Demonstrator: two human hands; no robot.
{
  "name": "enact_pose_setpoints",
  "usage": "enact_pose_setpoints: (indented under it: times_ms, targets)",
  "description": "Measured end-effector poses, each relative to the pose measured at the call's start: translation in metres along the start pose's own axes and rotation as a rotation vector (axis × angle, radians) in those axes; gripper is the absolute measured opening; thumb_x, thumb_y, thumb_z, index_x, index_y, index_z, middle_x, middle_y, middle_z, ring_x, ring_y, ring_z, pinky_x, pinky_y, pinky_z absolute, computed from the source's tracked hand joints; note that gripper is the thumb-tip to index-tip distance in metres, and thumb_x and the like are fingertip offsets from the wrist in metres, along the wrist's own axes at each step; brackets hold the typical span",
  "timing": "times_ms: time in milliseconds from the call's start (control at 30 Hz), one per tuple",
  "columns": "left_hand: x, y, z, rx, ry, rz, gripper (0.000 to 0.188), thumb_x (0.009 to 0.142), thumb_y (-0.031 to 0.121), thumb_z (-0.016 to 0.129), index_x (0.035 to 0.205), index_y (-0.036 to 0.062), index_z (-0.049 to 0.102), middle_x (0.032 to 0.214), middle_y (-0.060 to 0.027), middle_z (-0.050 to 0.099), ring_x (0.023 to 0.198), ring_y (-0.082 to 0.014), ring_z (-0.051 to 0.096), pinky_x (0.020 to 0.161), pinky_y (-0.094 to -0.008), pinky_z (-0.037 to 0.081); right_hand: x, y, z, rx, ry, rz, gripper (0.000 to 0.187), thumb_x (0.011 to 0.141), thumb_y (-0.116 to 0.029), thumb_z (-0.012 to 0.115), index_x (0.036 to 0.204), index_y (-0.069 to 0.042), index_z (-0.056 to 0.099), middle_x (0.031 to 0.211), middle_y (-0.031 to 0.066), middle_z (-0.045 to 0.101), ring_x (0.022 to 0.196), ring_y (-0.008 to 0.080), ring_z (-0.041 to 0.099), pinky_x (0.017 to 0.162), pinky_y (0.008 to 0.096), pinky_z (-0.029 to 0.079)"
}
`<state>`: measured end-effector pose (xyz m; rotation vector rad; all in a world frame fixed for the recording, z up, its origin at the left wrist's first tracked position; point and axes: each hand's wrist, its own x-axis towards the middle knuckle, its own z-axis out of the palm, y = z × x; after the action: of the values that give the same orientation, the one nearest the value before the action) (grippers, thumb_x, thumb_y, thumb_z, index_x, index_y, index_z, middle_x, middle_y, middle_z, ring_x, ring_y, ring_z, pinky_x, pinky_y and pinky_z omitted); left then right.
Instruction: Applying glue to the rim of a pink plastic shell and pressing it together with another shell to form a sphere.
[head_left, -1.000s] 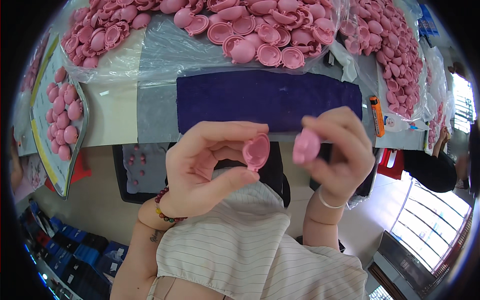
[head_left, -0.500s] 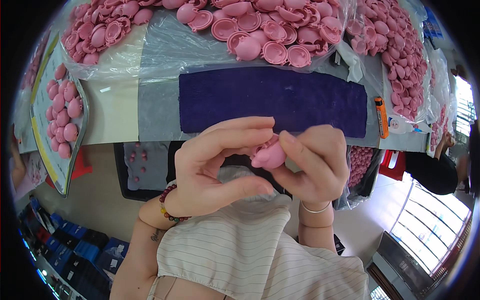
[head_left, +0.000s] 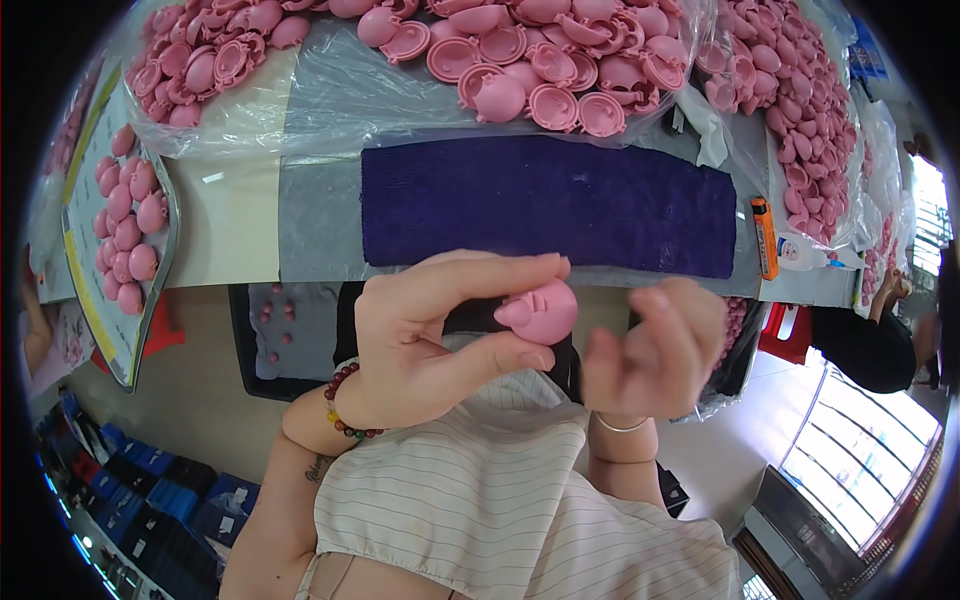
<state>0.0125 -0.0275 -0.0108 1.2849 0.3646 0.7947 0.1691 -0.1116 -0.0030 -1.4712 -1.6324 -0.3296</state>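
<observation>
Between the thumb and fingertips of my left hand [head_left: 425,335] sits a round pink plastic ball [head_left: 548,312]. A small nub sticks out of its left side, with a raised tab on top, and its two halves look closed together. To the right of it, apart from the ball, my right hand [head_left: 660,350] is slightly blurred, thumb and fingers curled but separated, with nothing visible in them. Both hands are in front of the table's near edge, below the dark purple cloth [head_left: 545,205].
Loose pink half-shells [head_left: 500,95] are heaped on clear plastic at the back, with another pile [head_left: 790,120] at the right. A tray [head_left: 160,275] at the left bears several pink balls. An orange box [head_left: 764,238] and a white bottle [head_left: 800,252] lie at the right. Below is a black bin [head_left: 250,345].
My right hand has let go of the pink ball and moved off to the right. The ball stays in my left hand, turned so its rounded side shows.
</observation>
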Motion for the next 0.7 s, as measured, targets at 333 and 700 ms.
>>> enact_pose_setpoints:
  times_ms: [333, 700]
  targets:
    - [0.004, 0.002, -0.003, -0.022, -0.011, 0.075, 0.040, 0.057, 0.002, 0.072, 0.093, -0.0049, 0.057, 0.090, -0.0146, 0.060, 0.077, -0.0177, 0.059, 0.068, -0.0248, 0.047, -0.025, 0.099, -0.068, -0.386, 0.879, 0.381, 0.034, 0.074, -0.012, 0.055, 0.101, 0.008, 0.046, 0.092, 0.0125, 0.049, 0.073, 0.0147, 0.046, 0.065, 0.0249, 0.039]
    - [0.006, -0.001, 0.000, -0.767, -0.100, -0.248, 0.045, 0.070, 0.042, 0.062, 0.089, 0.0052, 0.044, 0.063, -0.0058, 0.050, 0.060, -0.0153, 0.052, 0.055, -0.0282, 0.050, -0.003, 0.109, -0.070, -0.475, 0.463, 0.732, 0.030, 0.080, -0.023, 0.054, 0.079, 0.007, 0.053, 0.073, 0.0106, 0.058, 0.064, 0.0119, 0.051, 0.059, 0.0201, 0.040]
